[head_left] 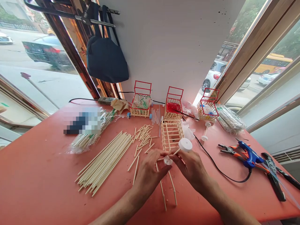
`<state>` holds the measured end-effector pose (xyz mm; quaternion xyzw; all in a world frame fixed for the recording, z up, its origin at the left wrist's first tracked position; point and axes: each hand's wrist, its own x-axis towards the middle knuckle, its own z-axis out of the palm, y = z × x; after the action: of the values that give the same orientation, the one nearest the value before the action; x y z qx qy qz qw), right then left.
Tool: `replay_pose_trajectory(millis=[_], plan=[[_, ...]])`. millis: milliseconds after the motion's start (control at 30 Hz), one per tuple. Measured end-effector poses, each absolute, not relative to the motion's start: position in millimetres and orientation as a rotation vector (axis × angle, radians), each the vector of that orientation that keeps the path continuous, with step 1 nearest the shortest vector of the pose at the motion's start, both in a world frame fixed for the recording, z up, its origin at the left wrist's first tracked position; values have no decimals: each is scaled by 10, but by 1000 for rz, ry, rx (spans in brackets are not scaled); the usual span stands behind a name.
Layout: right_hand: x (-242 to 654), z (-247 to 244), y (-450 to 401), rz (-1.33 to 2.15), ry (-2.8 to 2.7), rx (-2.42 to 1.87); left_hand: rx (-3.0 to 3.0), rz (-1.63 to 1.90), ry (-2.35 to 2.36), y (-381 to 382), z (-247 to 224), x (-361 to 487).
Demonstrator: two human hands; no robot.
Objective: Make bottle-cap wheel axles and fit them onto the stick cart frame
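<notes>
My left hand (151,165) is closed, its fingers pinched around a small white plastic wheel (168,160). My right hand (191,165) grips a short wooden stick (174,152) that has a larger-looking white wheel (185,144) at its far end. The fingertips of both hands meet around the small wheel, and I cannot tell whether the stick is inside it. Just beyond my hands lies a wooden stick frame (166,137) shaped like a small cart. Its two long sticks (172,184) run toward me beneath my hands.
Long sticks (105,162) and cut pieces (142,136) lie left. Three small carts with red handles stand at the back, one holding red material (173,107). A blue glue gun (250,156), pliers (226,149) and a black cable (211,159) lie right, near a wheeled axle (206,131).
</notes>
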<state>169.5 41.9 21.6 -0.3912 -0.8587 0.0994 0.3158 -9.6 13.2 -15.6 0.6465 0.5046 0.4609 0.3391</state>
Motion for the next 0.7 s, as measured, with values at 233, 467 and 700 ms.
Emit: replay_pose_trajectory(millis=[233,467,700], plan=[[1675,219,416,257,-2250,-1035,1661,1175,1298,133,-166,-83],[1674,242,410,261,-2254,-1043,1657,1223,1297,139,-207,-64],[1678,220,409,244,-2260,-1046,1656,1227,1303,141,-229,-62]])
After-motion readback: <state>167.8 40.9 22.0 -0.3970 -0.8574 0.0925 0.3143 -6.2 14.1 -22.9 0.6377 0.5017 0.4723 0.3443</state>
